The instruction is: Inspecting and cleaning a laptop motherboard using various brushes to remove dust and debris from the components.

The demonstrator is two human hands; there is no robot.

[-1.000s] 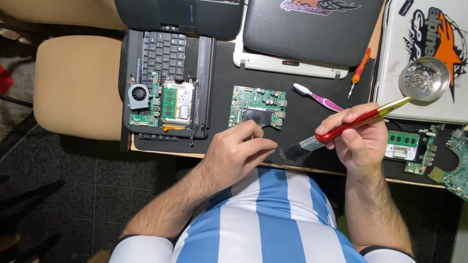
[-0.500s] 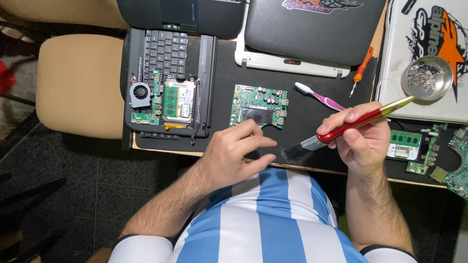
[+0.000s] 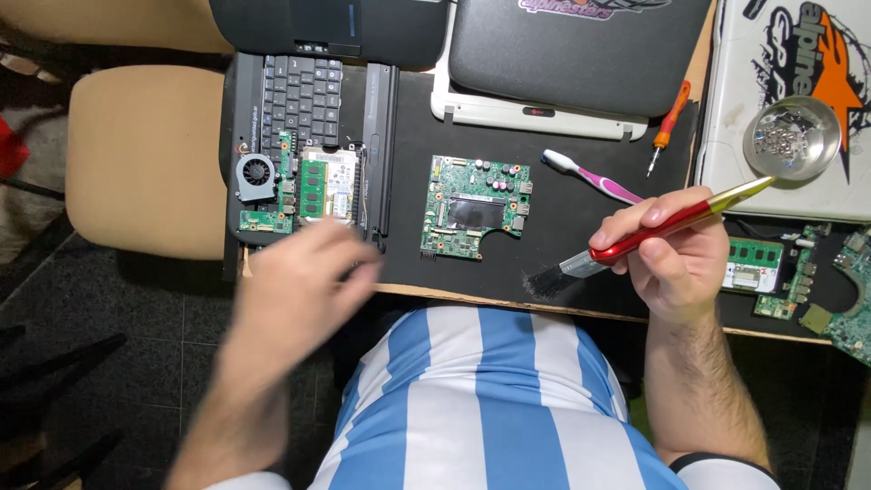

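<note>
The green circuit board (image 3: 474, 206) lies flat on the black surface (image 3: 562, 245), bare and untouched, and everything else arranges itself around it. To its right, the right hand (image 3: 673, 254) is closed around the red handle of a brush (image 3: 635, 240), whose dark bristles rest on the surface just below and right of the board, near the front edge. The gold tip of the handle points up towards a small metal bowl (image 3: 791, 138) of screws, well to the board's right. The left hand (image 3: 295, 281) is a blur down to the board's left, fingers loosely spread, holding nothing that I can make out; it hovers over the front corner of an opened laptop base (image 3: 304, 154) with its keyboard, fan and memory exposed. Just above and right of the board lie a pink toothbrush (image 3: 594, 177) and, farther on, an orange screwdriver (image 3: 667, 127).
</note>
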